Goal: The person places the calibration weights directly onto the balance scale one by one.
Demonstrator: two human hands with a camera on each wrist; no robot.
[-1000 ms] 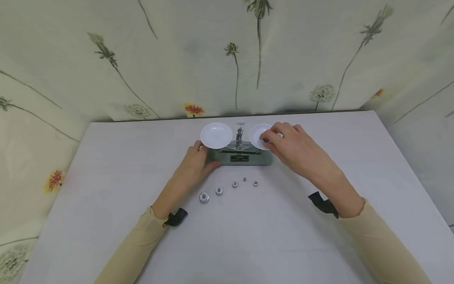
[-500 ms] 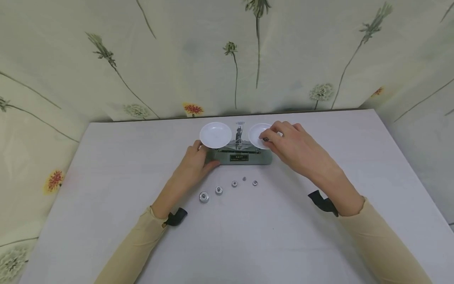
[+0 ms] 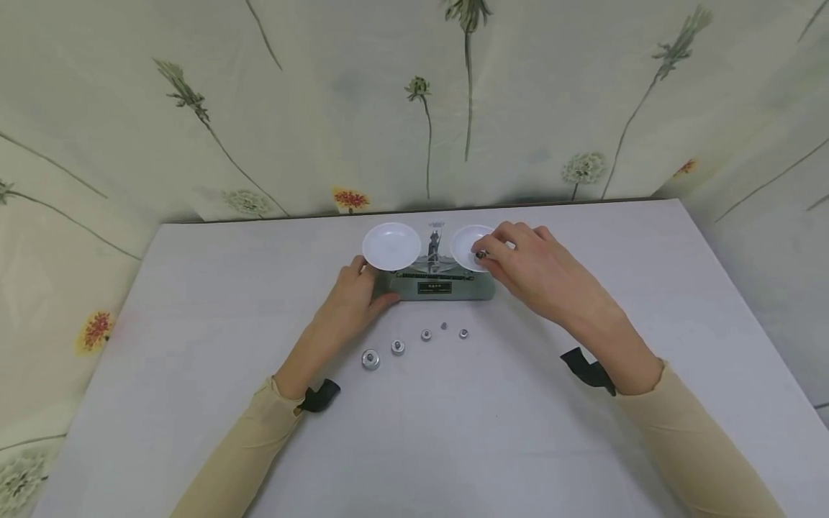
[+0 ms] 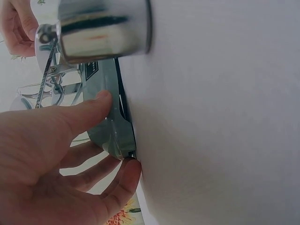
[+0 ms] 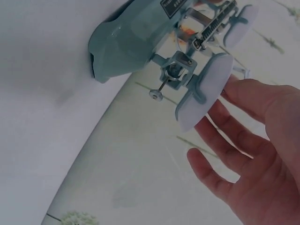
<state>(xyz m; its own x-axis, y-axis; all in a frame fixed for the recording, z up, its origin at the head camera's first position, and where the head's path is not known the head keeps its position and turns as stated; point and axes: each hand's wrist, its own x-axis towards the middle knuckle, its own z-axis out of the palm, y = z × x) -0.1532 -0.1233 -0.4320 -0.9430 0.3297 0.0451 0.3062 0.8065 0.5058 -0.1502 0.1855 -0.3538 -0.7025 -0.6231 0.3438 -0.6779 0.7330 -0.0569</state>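
Note:
A green balance scale point(image 3: 442, 288) with two white pans stands near the back of the table. My left hand point(image 3: 352, 298) grips the left end of its base; in the left wrist view the thumb lies on the front of the base point(image 4: 101, 124) and the fingers curl round its end. Over the right pan point(image 3: 463, 248), my right hand point(image 3: 547, 277) pinches a small metal weight point(image 3: 481, 254) between thumb and fingertips. The left pan point(image 3: 391, 247) holds nothing. From the right wrist view, the right hand point(image 5: 253, 140) is behind the pan, which hides its fingertips.
Several metal weights lie in a curved row in front of the scale, from the largest point(image 3: 370, 360) at left to a small one point(image 3: 463, 334) at right. A flower-printed cloth point(image 3: 363, 129) hangs behind the white table point(image 3: 414, 446).
Both hands keep their places on the scale and over the right pan. The pinched weight shows slightly more between the right fingertips; the whole head view has shifted slightly.

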